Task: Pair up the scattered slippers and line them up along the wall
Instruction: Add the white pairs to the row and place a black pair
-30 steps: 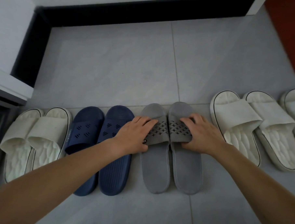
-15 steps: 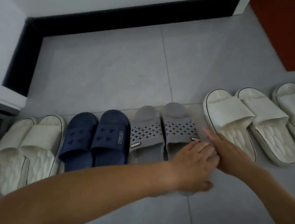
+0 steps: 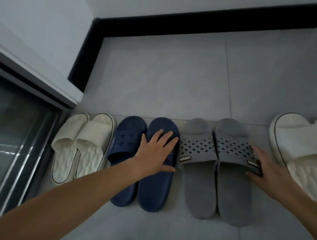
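Note:
Slippers stand in a row on the grey tiled floor, toes toward the far wall. From the left: a cream pair (image 3: 81,145), a navy pair (image 3: 127,154), a grey pair (image 3: 202,176), and another cream slipper (image 3: 298,144) at the right edge. My left hand (image 3: 156,152) lies flat with fingers spread on the strap of the right navy slipper (image 3: 156,192). My right hand (image 3: 268,170) rests, blurred, on the outer side of the right grey slipper (image 3: 233,186), fingers spread along its strap.
A black baseboard (image 3: 194,23) runs along the far wall and turns down the left corner. A glass-fronted door with a metal frame (image 3: 17,131) stands at the left, close to the cream pair. Bare floor tiles (image 3: 174,75) lie between the slippers and the wall.
My left hand moved left from the grey pair onto the right navy slipper. My right hand shifted to the grey slipper's outer side. The view swung left, so the right cream slippers are mostly out of frame.

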### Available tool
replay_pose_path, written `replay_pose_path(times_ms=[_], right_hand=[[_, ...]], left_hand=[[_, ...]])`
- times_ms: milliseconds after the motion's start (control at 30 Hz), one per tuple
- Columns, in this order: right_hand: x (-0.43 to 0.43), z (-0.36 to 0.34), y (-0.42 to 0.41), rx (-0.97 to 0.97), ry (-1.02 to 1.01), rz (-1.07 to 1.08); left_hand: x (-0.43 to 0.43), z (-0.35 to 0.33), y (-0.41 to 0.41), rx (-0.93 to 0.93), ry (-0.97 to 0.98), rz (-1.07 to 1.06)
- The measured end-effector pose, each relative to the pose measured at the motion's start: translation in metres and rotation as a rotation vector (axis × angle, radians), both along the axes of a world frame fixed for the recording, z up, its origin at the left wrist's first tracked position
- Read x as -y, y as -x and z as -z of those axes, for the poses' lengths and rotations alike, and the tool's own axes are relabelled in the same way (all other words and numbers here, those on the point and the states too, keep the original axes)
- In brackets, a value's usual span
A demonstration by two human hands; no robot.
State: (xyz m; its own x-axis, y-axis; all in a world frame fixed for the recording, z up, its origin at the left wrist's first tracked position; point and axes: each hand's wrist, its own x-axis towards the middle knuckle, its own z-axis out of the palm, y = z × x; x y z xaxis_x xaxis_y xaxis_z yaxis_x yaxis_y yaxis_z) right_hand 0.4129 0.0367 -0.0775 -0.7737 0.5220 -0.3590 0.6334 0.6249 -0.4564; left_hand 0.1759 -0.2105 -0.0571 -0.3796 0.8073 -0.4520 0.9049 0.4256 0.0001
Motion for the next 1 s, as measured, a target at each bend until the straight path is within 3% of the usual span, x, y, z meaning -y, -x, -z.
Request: replay_pose_path(times_ms=[367,667,833,1000], right_hand=[[0.011,-0.002,0.009,0.013,-0.064,0.011],[0.008,-0.009,0.006,-0.049,-0.003,0.066],[-0.018,-0.031,-0.001,0.136,0.101,-0.063],[-0.096,-0.066,-0.024,0.25,-0.037,-0.219]], left_hand=[[-0.001,0.008,0.017,0.016,-0.067,0.024],[-0.007,0.001,0.018,0.028,-0.073,0.025],[-0.044,-0.024,-0.01,0.047,-0.163,0.113],[-0.123,-0.056,-0.055,0.108,-0.196,0.281]])
